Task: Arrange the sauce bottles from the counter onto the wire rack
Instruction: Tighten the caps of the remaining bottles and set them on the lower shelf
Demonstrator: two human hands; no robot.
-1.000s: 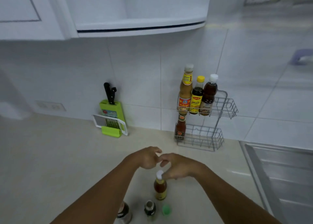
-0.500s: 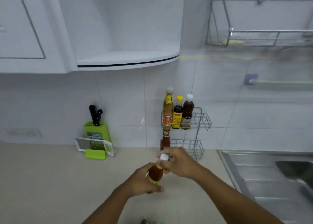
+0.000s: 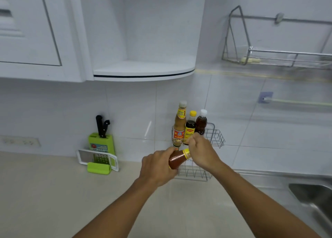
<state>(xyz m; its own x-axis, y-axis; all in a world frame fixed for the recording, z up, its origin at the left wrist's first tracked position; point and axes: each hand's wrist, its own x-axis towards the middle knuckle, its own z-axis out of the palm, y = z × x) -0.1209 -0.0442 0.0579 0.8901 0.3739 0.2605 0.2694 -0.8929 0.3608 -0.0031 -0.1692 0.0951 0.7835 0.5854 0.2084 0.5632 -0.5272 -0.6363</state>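
Both hands (image 3: pixel 179 160) clamp one tilted reddish-brown sauce bottle (image 3: pixel 177 159) before the two-tier wire rack (image 3: pixel 214 136), whose upper right side is free.

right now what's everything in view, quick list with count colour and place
two-tier wire rack: 1, silver, on the counter against the tiled wall
sauce bottles standing in the rack's top tier: 3, tan, dark with yellow cap, brown with white cap
small red-brown sauce bottle: 1, yellow neck band, tilted, held in front of the rack
green plastic knife block: 1, two black handles, left by the wall
grater: 1, white and green, in front of the block
steel sink: 1, far right
wall dish rack: 1, silver, upper right
hands: left around the bottle's body, right at its neck
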